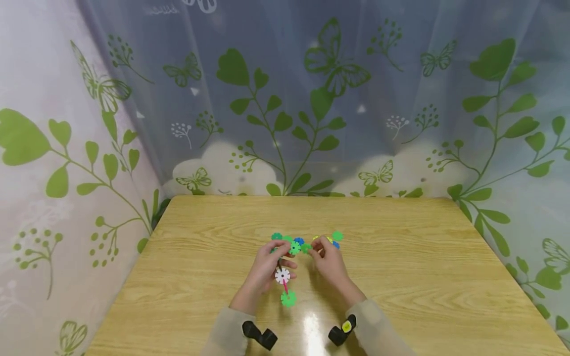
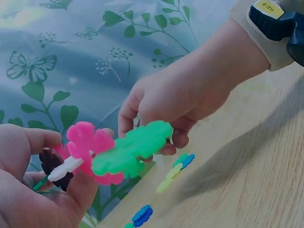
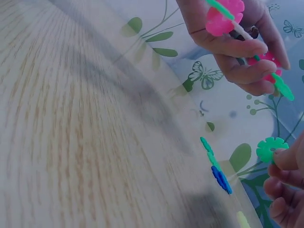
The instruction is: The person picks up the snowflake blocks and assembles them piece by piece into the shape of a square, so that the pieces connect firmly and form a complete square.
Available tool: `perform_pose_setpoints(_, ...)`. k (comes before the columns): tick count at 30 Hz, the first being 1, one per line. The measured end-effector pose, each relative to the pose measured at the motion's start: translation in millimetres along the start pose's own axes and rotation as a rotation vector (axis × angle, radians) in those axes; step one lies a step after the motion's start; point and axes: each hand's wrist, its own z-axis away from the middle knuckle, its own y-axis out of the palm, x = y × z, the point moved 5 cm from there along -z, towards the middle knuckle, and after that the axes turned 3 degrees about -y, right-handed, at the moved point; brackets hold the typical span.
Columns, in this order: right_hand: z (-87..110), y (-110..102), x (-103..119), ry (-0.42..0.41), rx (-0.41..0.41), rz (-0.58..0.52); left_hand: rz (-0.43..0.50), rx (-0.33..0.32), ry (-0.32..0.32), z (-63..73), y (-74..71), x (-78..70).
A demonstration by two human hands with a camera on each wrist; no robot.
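In the head view my left hand (image 1: 262,272) grips a joined string of notched plastic flower discs. A white disc (image 1: 282,275) and a light green disc (image 1: 288,298) hang below the fingers, linked by a pink one seen edge-on. The left wrist view shows a pink disc (image 2: 88,138) of this string, with brown and white discs between the fingers. My right hand (image 1: 331,267) pinches a green disc (image 3: 272,149) between thumb and finger, just right of the string. From the left wrist, green discs overlap in front of the right fingertips; whether they touch is unclear.
Loose discs lie on the wooden table (image 1: 200,257) beyond the hands: a dark green one (image 1: 277,236), a blue one (image 1: 299,242), a green one (image 1: 337,236), another blue one (image 1: 336,244) and yellow ones (image 2: 165,185). A patterned curtain (image 1: 285,99) hangs behind the table.
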Motion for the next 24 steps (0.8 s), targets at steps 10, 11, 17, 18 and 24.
perform_pose_setpoints(10,0.0,-7.7,11.9,-0.058,-0.045,-0.027,0.013,0.009,0.013,0.2,0.1,-2.2)
perform_pose_setpoints(11,0.2,-8.6,12.8,-0.054,-0.049,-0.030,0.015,0.009,0.012,0.2,0.2,-2.3)
perform_pose_setpoints(17,1.2,-13.0,18.4,-0.036,-0.058,-0.043,0.018,0.014,0.009,0.3,1.2,-2.9)
perform_pose_setpoints(18,1.1,-13.4,19.2,-0.041,-0.057,-0.046,0.016,0.016,0.010,0.3,1.4,-3.0)
perform_pose_setpoints(24,0.6,-14.8,24.2,-0.061,-0.050,-0.099,0.012,0.023,0.015,-0.7,2.7,-3.9)
